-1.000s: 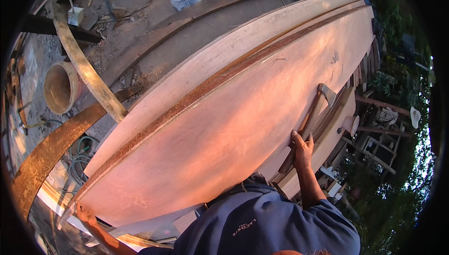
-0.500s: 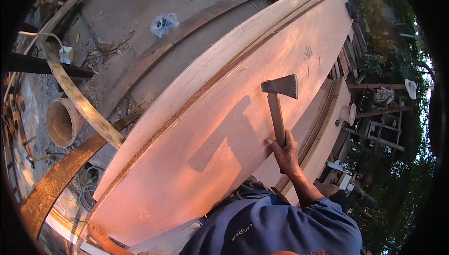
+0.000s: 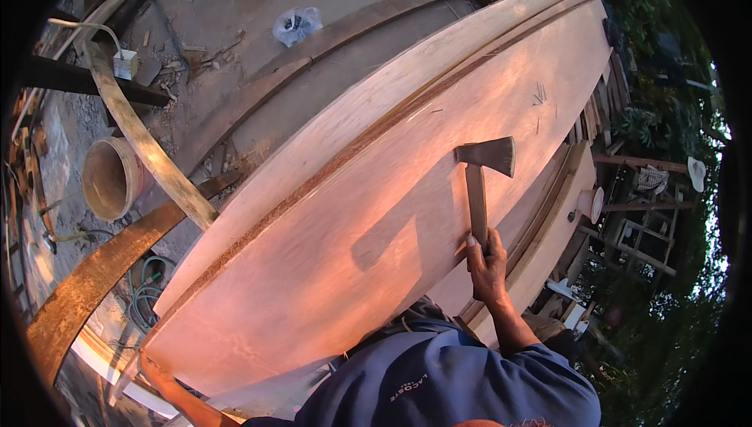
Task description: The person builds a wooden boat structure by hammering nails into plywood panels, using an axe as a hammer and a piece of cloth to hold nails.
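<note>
The right hand (image 3: 487, 270) has its grip clasped around the lower part of a hatchet (image 3: 475, 182), which is raised over the near side of a long, pale wooden panel (image 3: 313, 278), its shadow (image 3: 384, 231) falling on the panel to the left. The hatchet's head is at the far end, its cutting edge facing right. It should feel stiff and top-heavy, so a firm hold low on the wooden handle, clear of the edge, seems right. The left hand (image 3: 150, 366) is at the panel's near left tip; whether its grip is clenched there or merely resting, I cannot tell. The panel looks broad, smooth and probably awkward to shift; its rim would offer better purchase than its face, where thin nail-like pieces (image 3: 539, 96) lie towards the far right.
</note>
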A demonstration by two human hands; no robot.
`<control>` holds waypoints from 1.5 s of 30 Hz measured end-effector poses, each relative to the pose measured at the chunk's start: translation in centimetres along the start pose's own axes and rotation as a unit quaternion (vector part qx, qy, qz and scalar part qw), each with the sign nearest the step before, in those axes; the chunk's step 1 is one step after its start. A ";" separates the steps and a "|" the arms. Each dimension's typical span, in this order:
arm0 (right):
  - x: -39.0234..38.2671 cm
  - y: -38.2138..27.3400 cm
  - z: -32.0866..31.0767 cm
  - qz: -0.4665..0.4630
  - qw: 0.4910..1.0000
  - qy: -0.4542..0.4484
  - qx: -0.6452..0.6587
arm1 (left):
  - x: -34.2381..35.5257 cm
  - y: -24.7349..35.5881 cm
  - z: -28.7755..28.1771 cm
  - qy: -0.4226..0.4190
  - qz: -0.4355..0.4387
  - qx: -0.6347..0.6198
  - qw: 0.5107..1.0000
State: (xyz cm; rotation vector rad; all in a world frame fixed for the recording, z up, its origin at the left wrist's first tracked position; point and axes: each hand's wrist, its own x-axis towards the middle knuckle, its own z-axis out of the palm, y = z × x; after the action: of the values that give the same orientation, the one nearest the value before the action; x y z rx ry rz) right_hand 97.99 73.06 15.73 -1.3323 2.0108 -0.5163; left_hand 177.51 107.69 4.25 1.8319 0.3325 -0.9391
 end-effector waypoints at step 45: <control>4.3 -6.9 -1.8 -0.192 0.968 0.158 0.004 | 1.3 0.0 3.3 0.136 0.052 0.017 0.989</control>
State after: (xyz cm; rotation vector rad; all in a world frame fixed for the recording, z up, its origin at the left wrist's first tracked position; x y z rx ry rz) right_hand 100.06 66.28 20.06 -1.7377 1.9921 -0.9651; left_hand 176.87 104.61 2.69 1.9918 0.3860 -0.6274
